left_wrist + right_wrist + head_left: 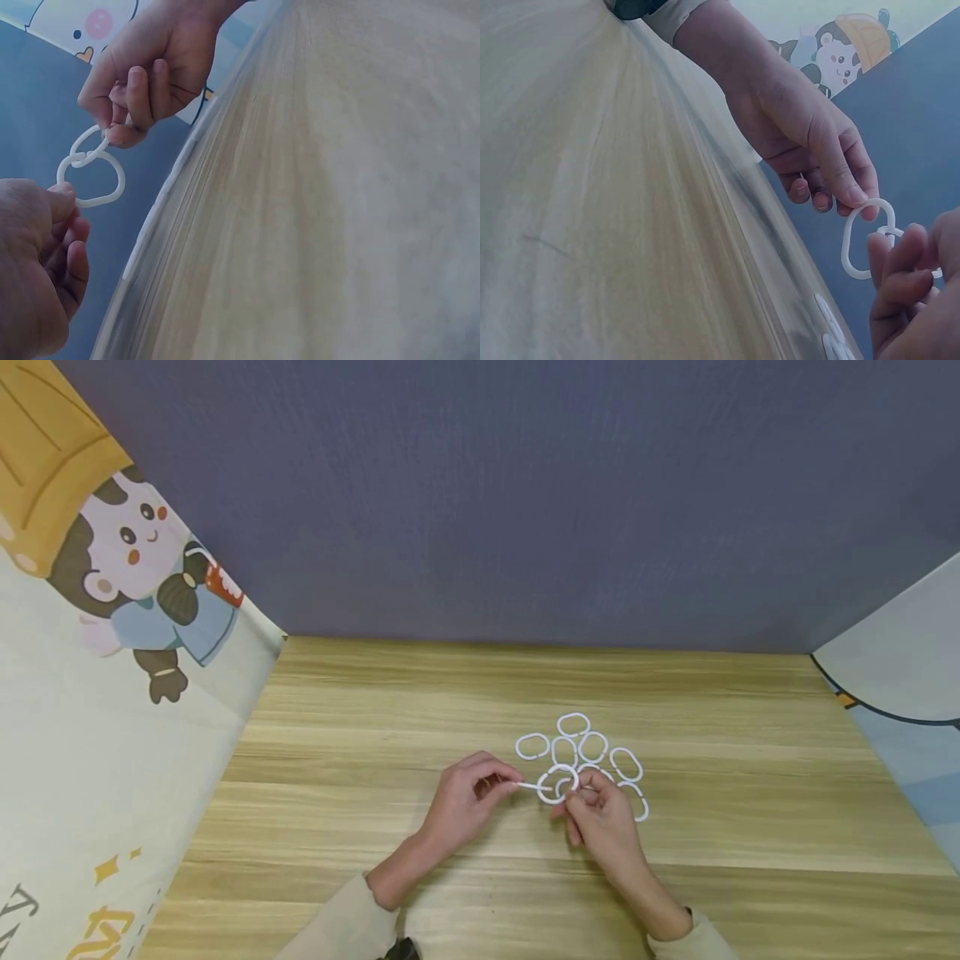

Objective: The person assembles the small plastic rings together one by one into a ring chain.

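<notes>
Wood-grain desk [360, 710], light brown, fills the lower part of the head view. It is bounded at 12 o'clock by a dark blue-grey panel [487, 502], at 9 to 10 by a white printed panel [60, 760] with a cartoon figure [142, 552], at 2 to 3 by a white-and-blue panel [900, 643]. Far edge is straight; side edges are splayed toward 7 and 5.

Two white oval links are held up off the wood, near mid-width. Left link [534, 787], edge-on in head view, is pinched by the left hand [467, 793]. Right link [558, 767] is pinched by the right hand [606, 822]. Fingers narrow on both. Links are crossed; left link's end is seen inside right link's opening.

Loose links [581, 745], same white ovals, are clustered on the wood from 11 to 3 o'clock of the held pair; one is partly covered by the right hand.

Room: broad strips of wood are left at 9 and 3, out to the side panels; only a narrower one between cluster and 12 o'clock panel.
</notes>
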Demonstrator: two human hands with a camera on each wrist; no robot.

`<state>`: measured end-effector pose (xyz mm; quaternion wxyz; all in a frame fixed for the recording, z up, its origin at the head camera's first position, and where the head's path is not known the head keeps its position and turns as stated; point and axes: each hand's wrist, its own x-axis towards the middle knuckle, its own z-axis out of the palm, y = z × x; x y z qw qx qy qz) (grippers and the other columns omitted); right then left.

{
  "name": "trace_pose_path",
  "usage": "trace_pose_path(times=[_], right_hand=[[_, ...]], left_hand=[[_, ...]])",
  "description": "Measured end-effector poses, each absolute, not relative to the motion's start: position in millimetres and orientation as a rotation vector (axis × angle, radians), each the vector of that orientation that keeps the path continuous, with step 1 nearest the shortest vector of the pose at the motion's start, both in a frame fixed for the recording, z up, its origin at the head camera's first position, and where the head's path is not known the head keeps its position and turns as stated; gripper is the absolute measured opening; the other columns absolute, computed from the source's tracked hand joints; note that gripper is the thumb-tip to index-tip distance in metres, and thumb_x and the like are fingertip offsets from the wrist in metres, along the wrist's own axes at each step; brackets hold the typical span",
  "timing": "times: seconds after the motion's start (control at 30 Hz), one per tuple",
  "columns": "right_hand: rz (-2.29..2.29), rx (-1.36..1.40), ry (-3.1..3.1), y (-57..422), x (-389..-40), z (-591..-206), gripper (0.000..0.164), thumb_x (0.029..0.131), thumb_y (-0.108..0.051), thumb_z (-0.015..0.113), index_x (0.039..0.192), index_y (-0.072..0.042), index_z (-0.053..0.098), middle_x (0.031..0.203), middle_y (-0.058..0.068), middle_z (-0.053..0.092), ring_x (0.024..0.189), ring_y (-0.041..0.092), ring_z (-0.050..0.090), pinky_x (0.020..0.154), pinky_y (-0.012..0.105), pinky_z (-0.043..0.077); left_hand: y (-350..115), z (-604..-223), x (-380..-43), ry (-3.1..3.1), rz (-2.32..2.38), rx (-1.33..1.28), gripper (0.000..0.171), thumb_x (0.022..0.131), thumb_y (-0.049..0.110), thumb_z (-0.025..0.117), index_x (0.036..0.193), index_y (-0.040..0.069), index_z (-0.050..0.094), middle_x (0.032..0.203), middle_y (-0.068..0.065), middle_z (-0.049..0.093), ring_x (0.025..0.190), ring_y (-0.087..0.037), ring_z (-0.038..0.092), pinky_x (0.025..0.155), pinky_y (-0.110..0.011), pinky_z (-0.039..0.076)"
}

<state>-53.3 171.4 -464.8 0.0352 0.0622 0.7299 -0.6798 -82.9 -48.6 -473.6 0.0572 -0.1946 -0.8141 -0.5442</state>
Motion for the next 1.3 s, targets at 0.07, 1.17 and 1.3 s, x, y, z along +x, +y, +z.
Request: trace_pose_path(times=[0.07,1.17,1.3], right_hand=[[-2.104,0.158,2.250,171.4,-52.2,-465.9,0.007,0.098,0.013,0.055,0.103,0.008,0.056,0.076,0.014,0.078,0.042,0.009,0.049,0.041,0.019,0.038],[-2.205,0.056,2.334,158.3,-32.6,-477.0,0.008,0.094,0.011,0.076,0.096,0.013,0.069,0.088,-0.003,0.066,0.073,0.007,0.063,0.065,0.019,0.053],[-2.187,0.059,2.329,156.4,-29.6,-476.6,0.009,0.094,0.009,0.078,0.097,0.014,0.070,0.089,-0.002,0.068,0.074,0.008,0.064,0.066,0.019,0.054]], left_hand=[[-49.2,-473.7,-82.3,-2.485,-1.638,-0.614,0.012,0.094,0.003,0.086,0.103,0.011,0.085,0.094,0.001,0.076,0.073,-0.002,0.055,0.063,-0.021,0.051],[-58.6,-476.1,-70.1,-2.535,-1.756,-0.615,0.008,0.102,0.013,0.081,0.108,0.008,0.085,0.091,0.001,0.078,0.071,-0.005,0.058,0.063,-0.021,0.051],[-59.4,-476.4,-68.7,-2.538,-1.822,-0.564,0.009,0.102,0.012,0.081,0.107,0.006,0.085,0.093,-0.001,0.080,0.072,-0.006,0.060,0.065,-0.021,0.051]])
